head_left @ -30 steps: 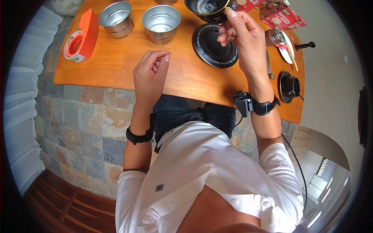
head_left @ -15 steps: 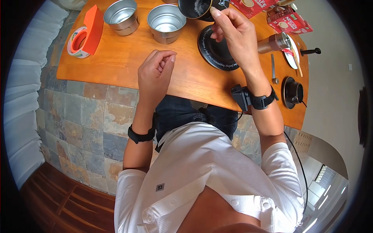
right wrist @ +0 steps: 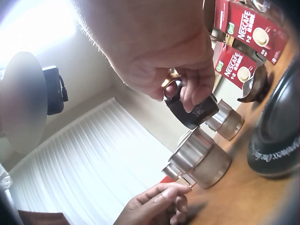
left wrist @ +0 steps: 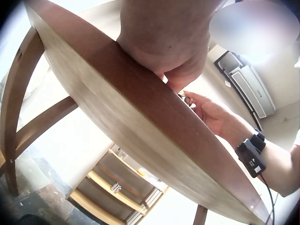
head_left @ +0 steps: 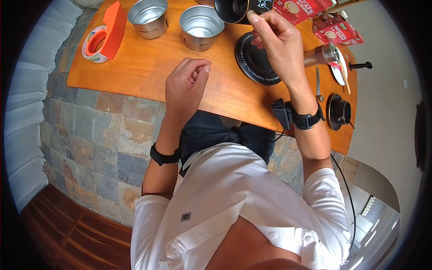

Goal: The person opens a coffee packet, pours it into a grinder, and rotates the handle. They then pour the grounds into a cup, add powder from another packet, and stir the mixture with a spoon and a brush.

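Observation:
My right hand point(head_left: 281, 47) pinches the gold handle point(right wrist: 169, 80) of a black cup point(right wrist: 190, 110) with a small white drawing on its side. The cup is tilted above the table, close to the rim of a silver metal tin point(head_left: 202, 29); its inside looks dark in the head view. Below the right hand lies a black saucer point(head_left: 258, 67) with white lettering round its rim. My left hand point(head_left: 186, 83) hovers by the table's near edge, fingers loosely curled, holding nothing. In the left wrist view the table edge partly hides the right hand.
Another metal tin point(head_left: 148, 20) and an orange tape dispenser point(head_left: 112, 33) stand to the left. Red Nescafe boxes point(head_left: 337, 31) are at the back right. A metal-capped cylinder point(head_left: 321, 55), a white plate point(head_left: 341, 76) and a second black cup point(head_left: 339, 111) on its saucer line the right side.
The right hand has moved the cup left towards the metal tin and tipped it further. White powder seen inside the cup earlier is out of sight. The left hand keeps its loose curl.

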`<act>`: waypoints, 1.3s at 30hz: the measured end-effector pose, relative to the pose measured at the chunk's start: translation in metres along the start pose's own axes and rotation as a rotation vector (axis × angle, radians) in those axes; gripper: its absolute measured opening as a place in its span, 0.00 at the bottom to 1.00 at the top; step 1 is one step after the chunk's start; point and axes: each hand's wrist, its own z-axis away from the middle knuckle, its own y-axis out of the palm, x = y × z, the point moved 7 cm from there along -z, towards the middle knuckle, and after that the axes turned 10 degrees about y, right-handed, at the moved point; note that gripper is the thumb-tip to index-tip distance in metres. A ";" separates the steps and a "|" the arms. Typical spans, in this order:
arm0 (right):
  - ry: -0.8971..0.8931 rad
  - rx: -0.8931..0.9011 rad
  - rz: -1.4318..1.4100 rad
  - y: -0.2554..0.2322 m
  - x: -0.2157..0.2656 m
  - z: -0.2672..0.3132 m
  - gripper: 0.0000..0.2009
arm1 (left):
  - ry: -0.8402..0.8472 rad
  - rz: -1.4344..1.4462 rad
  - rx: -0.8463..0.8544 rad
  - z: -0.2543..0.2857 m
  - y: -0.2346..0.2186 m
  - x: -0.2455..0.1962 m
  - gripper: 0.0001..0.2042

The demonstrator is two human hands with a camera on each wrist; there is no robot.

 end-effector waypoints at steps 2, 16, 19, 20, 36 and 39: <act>0.007 -0.018 0.033 0.000 0.001 0.000 0.16 | -0.006 -0.003 0.002 0.000 0.000 0.000 0.05; -0.006 -0.026 0.083 0.002 0.006 0.002 0.15 | 0.030 -0.023 -0.002 0.000 -0.001 -0.002 0.03; -0.016 -0.027 0.095 0.003 0.007 0.001 0.15 | 0.015 -0.013 -0.004 0.000 -0.002 -0.001 0.04; -0.022 -0.026 0.097 0.003 0.007 0.001 0.15 | 0.014 -0.015 -0.002 0.000 -0.001 -0.001 0.04; -0.047 -0.064 0.202 0.003 0.013 0.003 0.16 | 0.016 -0.025 -0.005 0.000 -0.003 0.000 0.04; -0.042 -0.065 0.186 0.003 0.012 0.003 0.16 | 0.014 0.003 -0.005 0.001 -0.002 0.002 0.05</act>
